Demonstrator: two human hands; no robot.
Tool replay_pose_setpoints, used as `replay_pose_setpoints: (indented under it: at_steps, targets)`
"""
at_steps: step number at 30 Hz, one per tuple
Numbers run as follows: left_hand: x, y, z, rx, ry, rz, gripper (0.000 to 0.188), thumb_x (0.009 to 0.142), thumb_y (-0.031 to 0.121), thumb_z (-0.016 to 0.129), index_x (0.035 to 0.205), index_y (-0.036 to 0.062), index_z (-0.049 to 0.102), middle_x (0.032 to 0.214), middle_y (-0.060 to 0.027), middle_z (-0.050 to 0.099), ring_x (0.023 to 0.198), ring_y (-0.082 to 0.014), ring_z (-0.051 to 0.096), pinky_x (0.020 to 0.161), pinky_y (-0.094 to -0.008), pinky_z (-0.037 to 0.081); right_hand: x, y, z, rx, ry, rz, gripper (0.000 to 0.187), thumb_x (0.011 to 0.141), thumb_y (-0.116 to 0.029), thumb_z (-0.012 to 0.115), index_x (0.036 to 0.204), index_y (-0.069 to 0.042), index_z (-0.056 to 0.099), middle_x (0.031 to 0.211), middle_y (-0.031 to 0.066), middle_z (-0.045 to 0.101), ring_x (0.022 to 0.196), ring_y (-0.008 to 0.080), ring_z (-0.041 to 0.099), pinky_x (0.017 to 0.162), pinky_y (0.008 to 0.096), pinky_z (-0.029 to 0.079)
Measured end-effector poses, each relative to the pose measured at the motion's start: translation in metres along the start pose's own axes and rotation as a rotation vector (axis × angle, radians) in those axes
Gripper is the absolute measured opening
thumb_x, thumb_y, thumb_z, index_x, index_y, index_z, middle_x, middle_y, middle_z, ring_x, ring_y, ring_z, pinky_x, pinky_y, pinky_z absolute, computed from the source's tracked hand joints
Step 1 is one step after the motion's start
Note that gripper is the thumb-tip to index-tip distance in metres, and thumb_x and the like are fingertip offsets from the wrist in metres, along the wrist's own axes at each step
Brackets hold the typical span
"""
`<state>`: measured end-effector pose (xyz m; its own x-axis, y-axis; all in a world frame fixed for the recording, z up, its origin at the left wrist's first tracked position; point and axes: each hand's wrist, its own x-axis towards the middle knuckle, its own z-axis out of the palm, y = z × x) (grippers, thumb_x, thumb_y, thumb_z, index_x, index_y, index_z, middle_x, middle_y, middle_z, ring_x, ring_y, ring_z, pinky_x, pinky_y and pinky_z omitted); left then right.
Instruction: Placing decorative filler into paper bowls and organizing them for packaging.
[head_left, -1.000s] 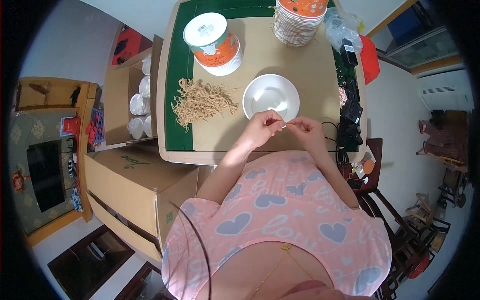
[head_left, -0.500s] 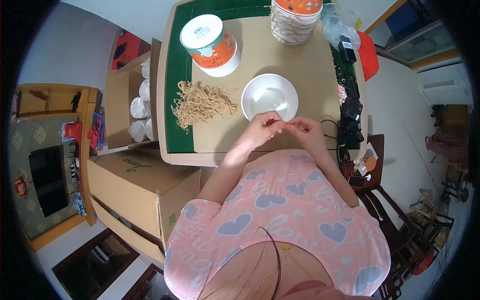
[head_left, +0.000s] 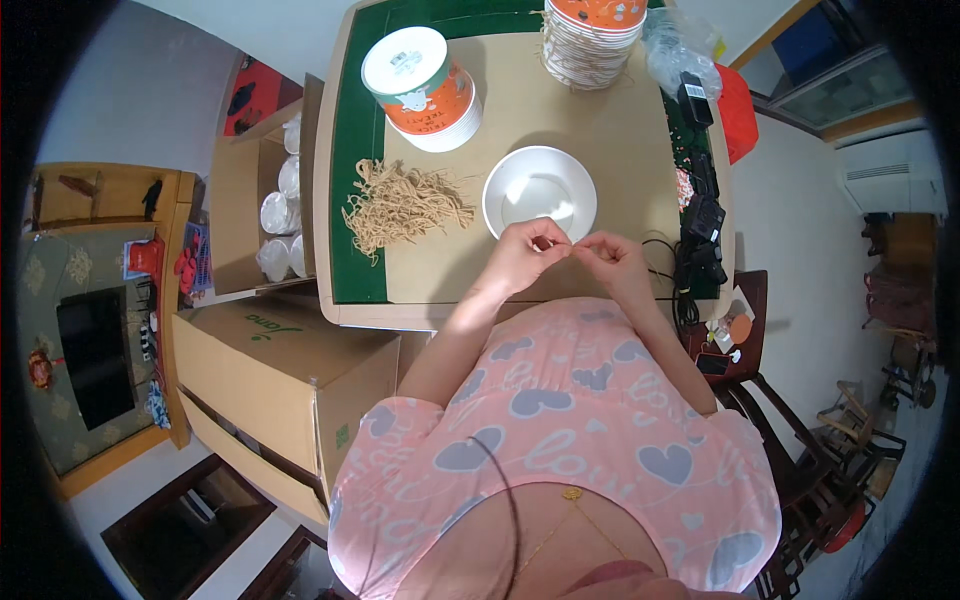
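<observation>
A white round paper tub [head_left: 525, 190] stands mouth up on the cardboard sheet in front of me. Just over its near edge, my left hand [head_left: 524, 258] and my right hand [head_left: 613, 262] meet fingertip to fingertip. Each has thumb and forefinger pinched together. What lies between them is too small to make out, and I cannot tell whether they touch the tub. Left of the tub is a tangled heap of tan twine cords [head_left: 405, 208]. Behind the heap, a stack of upside-down orange and white tubs [head_left: 432, 105] rises.
At the far right edge stands another stack of tubs [head_left: 590, 55] with cords hanging from it, beside clear plastic bags [head_left: 680, 50]. Black adapters and cables [head_left: 703, 220] line the table's right side. Cardboard boxes [head_left: 280, 360] sit to the left, one holding white wrapped stacks [head_left: 280, 213].
My fingertips have drawn slightly apart and shifted a little, still pinched close together. The tubs and twine look the same.
</observation>
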<state>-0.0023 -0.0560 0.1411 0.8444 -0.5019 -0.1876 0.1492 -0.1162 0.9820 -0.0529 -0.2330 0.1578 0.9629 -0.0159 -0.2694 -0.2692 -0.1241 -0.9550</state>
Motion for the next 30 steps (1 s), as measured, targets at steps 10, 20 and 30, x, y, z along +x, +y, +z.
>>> replay_pose_setpoints:
  at_steps: [10,20,30]
  targets:
    - [0.012,-0.002,0.008,0.563,0.229,0.133,0.019,0.071,-0.001,0.058,0.089,0.0032,0.063,0.087,-0.0156,0.063,0.084,-0.0344,0.060,0.073,-0.0438,0.047,0.024,0.047,0.005,0.192,0.223,-0.063,0.010,0.081,-0.008,0.064,0.089,-0.002,0.062,0.086,0.0017,0.062,0.076,0.0083,0.057,0.066,0.0212,0.047]
    - [0.015,0.013,-0.014,0.156,0.226,-0.051,0.036,0.078,-0.011,0.055,0.111,0.0019,0.061,0.083,-0.0013,0.061,0.072,-0.0053,0.052,0.064,-0.0211,0.045,0.047,0.025,0.041,0.106,0.353,-0.289,0.006,0.080,-0.004,0.063,0.085,-0.001,0.061,0.103,0.0075,0.060,0.090,0.0145,0.059,0.072,0.0264,0.051]
    - [0.014,0.020,-0.008,0.224,0.146,-0.055,0.044,0.077,-0.010,0.057,0.119,0.0052,0.057,0.092,-0.0040,0.062,0.069,-0.0068,0.052,0.064,-0.0220,0.046,0.051,0.028,0.041,0.080,0.390,-0.285,0.006,0.078,-0.004,0.063,0.083,-0.001,0.062,0.098,0.0067,0.061,0.085,0.0143,0.060,0.069,0.0260,0.050]
